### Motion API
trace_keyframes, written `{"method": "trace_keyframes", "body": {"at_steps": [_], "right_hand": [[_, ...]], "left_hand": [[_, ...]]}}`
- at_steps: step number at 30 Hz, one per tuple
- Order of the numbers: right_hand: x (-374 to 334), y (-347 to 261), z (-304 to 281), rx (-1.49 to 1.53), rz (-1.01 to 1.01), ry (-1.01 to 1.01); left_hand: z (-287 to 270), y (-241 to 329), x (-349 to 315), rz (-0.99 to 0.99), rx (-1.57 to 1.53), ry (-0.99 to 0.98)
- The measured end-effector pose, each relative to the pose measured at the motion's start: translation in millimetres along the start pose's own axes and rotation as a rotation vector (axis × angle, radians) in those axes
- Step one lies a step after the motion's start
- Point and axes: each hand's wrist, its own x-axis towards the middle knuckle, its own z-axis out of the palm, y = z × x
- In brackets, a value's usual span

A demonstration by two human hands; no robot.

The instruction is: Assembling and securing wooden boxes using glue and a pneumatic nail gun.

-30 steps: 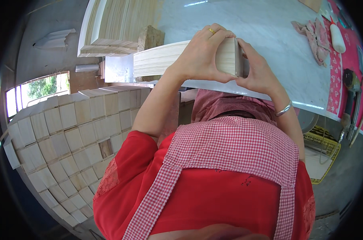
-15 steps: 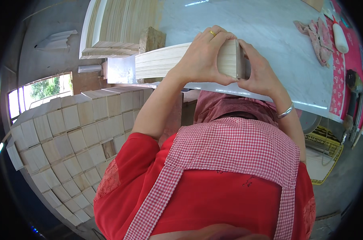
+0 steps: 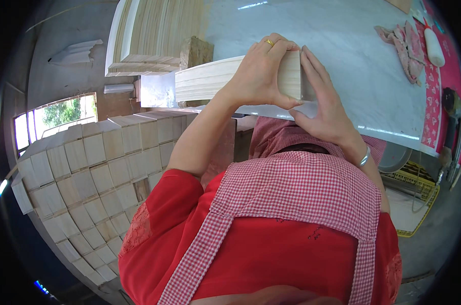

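Note:
A long pale wooden piece, maybe a box, lies across the worktable's near side. My left hand, with a gold ring, spans its top close to the right end. The thumb is on the near edge and the fingers on the far edge, gripping it. At that right end is my right hand, open, its fingers stretched out along the end and its thumb apart. Its fingertips are at the far corner; whether they press on it I cannot tell. A rough brown block stands behind the piece.
Stacked wooden boards stand at the table's far left. Many pale wooden boxes are piled to my left. On the table's right lie a pinkish rag and a white glue bottle. A yellow-rimmed crate sits below right.
My right hand has loosened from the end of the wooden piece. Its fingers have straightened, and its thumb has moved off the near corner. My left hand keeps its grip.

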Motion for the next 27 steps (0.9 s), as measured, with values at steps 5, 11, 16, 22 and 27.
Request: {"method": "trace_keyframes", "body": {"at_steps": [5, 11, 16, 22, 27], "right_hand": [[-12.9, -0.6, -16.5, 0.136, -0.016, -0.100], [-34.4, -12.1, -5.8, 0.198, 0.101, 0.017], [-42.5, -11.4, 7.6, 0.106, 0.026, 0.046], [-49.5, -9.3, 2.7, 0.051, -0.006, 0.018], [-49.4, -19.9, -11.9, 0.014, 0.009, 0.094]], "left_hand": [[-2.3, 1.2, -1.1, -0.021, -0.001, -0.031], [-7.1, 0.1, -0.1, 0.022, -0.015, -0.054], [-10.6, -0.8, -3.5, 0.015, -0.011, -0.086], [-5.9, -0.4, 2.3, 0.013, -0.004, -0.089], [-10.3, 3.2, 9.8, 0.079, -0.010, -0.036]]}}
